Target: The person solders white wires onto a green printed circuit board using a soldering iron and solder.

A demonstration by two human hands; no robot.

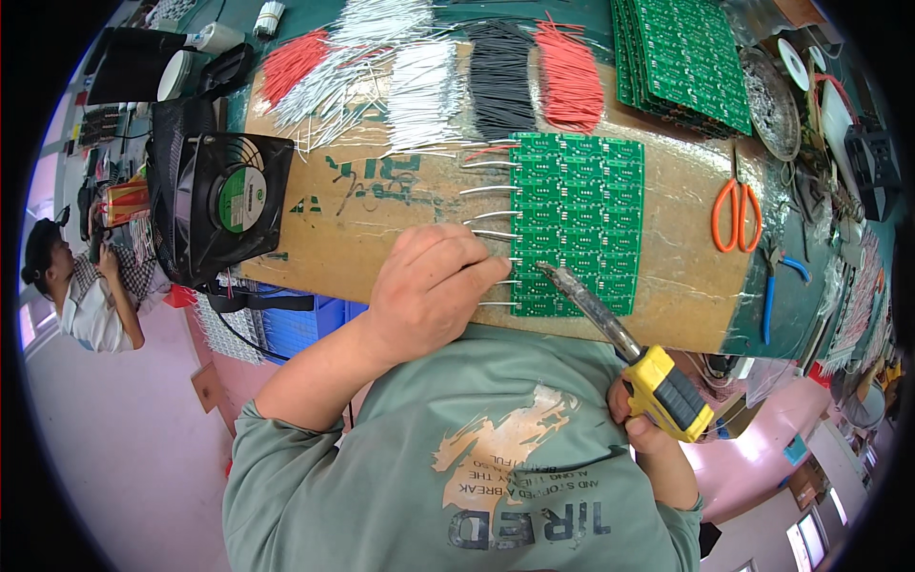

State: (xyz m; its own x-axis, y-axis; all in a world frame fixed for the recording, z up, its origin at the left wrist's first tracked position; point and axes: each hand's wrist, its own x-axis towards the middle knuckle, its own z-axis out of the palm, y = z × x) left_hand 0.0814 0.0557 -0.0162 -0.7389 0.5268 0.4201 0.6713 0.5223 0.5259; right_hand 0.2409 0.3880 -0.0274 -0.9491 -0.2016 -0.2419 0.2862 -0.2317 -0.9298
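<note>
A green circuit board panel (581, 214) lies on the cardboard, with white wires (488, 190) sticking out from its left edge in a row and one red wire near the top. At that edge my left hand (429, 286) is closed, thumb and finger pinching a wire whose length is mostly hidden by the hand. My right hand (640, 419) grips a yellow and black soldering gun (667, 389). Its metal barrel slants up and left over the board, the tip close to the board's surface, right of my left fingertips. I cannot tell whether the tip touches.
Bundles of white wires (422, 91), black wires (502, 81) and red wires (570, 76) lie beyond the board. A black fan (233, 200) stands at left. Stacked green boards (681, 62), orange-handled scissors (736, 214) and blue-handled cutters (770, 303) lie at right. Another person (91, 286) sits far left.
</note>
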